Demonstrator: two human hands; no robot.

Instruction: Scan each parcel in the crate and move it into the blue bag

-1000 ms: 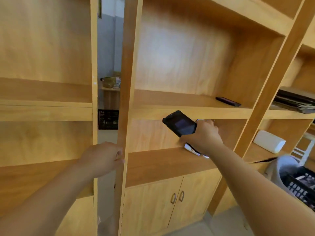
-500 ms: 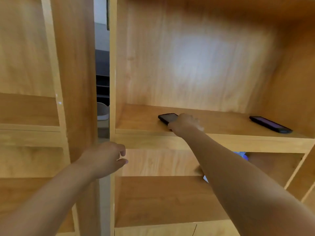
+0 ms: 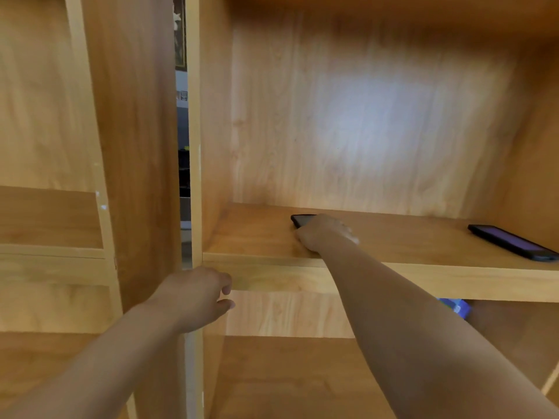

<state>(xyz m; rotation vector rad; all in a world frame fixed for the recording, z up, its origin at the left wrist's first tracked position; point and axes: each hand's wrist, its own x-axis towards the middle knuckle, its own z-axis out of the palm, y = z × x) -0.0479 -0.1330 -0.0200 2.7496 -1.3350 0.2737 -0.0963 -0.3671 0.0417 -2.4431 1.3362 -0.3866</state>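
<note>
Light wooden shelf (image 3: 257, 237) in a tall cabinet: right hand (image 3: 322, 234) grips a black handheld scanner (image 3: 301, 219) lying there; left hand (image 3: 196, 297) loosely curled, empty; black phone (image 3: 511, 241) far right.

Light wooden shelving (image 3: 393, 273) fills the view, with perhaps a dim room behind.

Smooth wood shelf (image 3: 393, 240); glossy phone (image 3: 511, 241)

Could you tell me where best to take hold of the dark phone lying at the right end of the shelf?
The phone lies flat and free on the shelf, one long edge facing the open front. I would reach in from the front and pinch its two long edges near the middle; the flat face offers no grip.
</note>
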